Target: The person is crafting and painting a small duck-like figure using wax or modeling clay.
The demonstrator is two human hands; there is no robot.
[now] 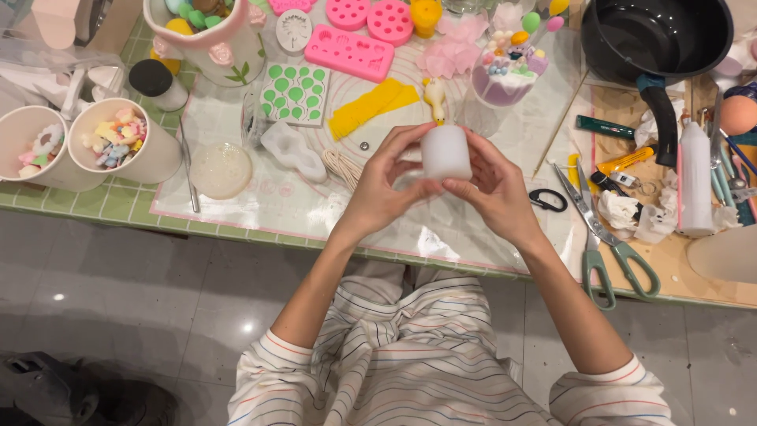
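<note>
Two white cups (118, 142) holding small pastel bits are sitting far left of the left hand (377, 188), on the green-checked counter (118, 207). Nearer that hand, a clear round lid (221, 170), a white mould (293, 150) and a coil of string (341, 166) are lying on the clear mat (441, 237). Beyond it, a green-dotted sheet (294, 93), a pink mould (348, 52) and yellow strips (371, 106) are lying further out.

The left hand is curling around the white cylinder (445, 151), thumb and fingertips pinching its left side and lower edge. The cylinder is being held upright between both hands, above the mat, not touching the counter. A small yellow-white figure (434, 99) is showing right behind its top; can't tell if attached.

The right hand (495, 189) is pinching the cylinder's right side, fingers spreading up along it, thumb at the bottom.

Just right of the right hand, a black clip (547, 199) is lying on the mat. Further right, green-handled scissors (607, 244), crumpled tissue (631, 214) and a white bottle (695, 181) are sitting. Beyond, a black pan (654, 35) is sitting with its handle pointing toward the person. A decorated purple piece (509, 75) is standing beyond the right hand.
</note>
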